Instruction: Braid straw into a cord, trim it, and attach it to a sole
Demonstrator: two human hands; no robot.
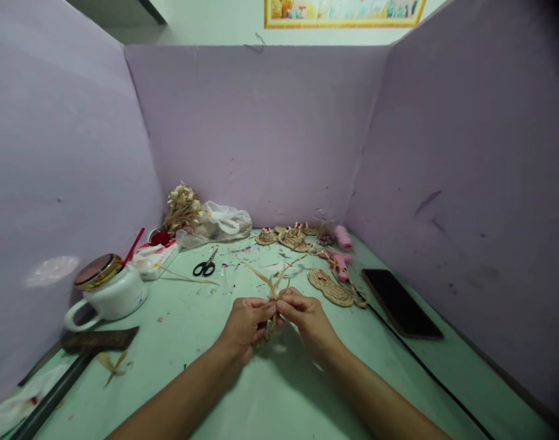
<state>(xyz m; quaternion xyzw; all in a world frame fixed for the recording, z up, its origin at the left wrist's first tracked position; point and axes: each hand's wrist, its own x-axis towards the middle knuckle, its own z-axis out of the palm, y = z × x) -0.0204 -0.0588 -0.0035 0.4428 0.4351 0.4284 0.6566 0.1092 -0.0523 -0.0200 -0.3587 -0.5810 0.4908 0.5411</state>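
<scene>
At the middle of the table, my left hand [246, 324] and my right hand [309, 315] meet, each with thumb and fingers pinched on a thin plait of dry, straw-coloured fibre [274, 287]. Loose flat strands fan out beyond my fingertips. Below them, the plaited end hangs between my hands, partly hidden by the fingers. To the right of my right hand lies a flat coiled straw piece [331, 288] with a small red detail and a loose length of plait. Small woven straw hats [294, 239] with red and white trim sit farther back.
Scissors [206, 266] lie left of centre. A white mug [117, 296] with a gold-rimmed lid and a hammer [84, 349] stand at left. At right are a pink glue gun [341, 267], a pink spool [344, 237], a phone [401, 304] and a black cord [419, 357]. Purple walls enclose the table.
</scene>
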